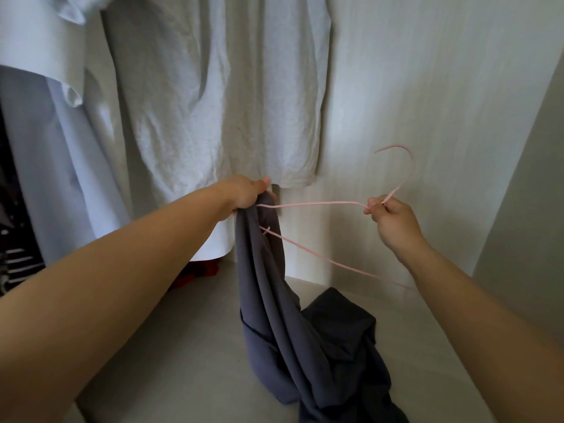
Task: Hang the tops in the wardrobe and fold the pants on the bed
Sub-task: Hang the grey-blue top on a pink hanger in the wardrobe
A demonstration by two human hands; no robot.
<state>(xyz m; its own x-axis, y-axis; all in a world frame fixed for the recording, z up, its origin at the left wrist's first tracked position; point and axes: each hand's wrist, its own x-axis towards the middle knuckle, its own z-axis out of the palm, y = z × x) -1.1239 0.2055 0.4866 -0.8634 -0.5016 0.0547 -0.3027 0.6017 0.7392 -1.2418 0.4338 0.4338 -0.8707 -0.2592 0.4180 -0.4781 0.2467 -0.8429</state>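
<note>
A dark grey-blue top (274, 294) hangs from my left hand (244, 193), which grips its upper edge together with one end of a thin pink wire hanger (320, 204). The garment's lower part lies crumpled on the wardrobe's pale floor panel (183, 346). My right hand (387, 215) pinches the hanger at the base of its hook, and the hook curves upward to the right. One shoulder of the hanger is inside the fabric; the other sticks out toward my right arm.
White and pale blue tops (213, 102) hang in the wardrobe right behind my hands. A red cloth (204, 270) lies beneath them. Dark and striped clothes (15, 254) sit at the far left. The wardrobe's side wall (457, 117) stands on the right.
</note>
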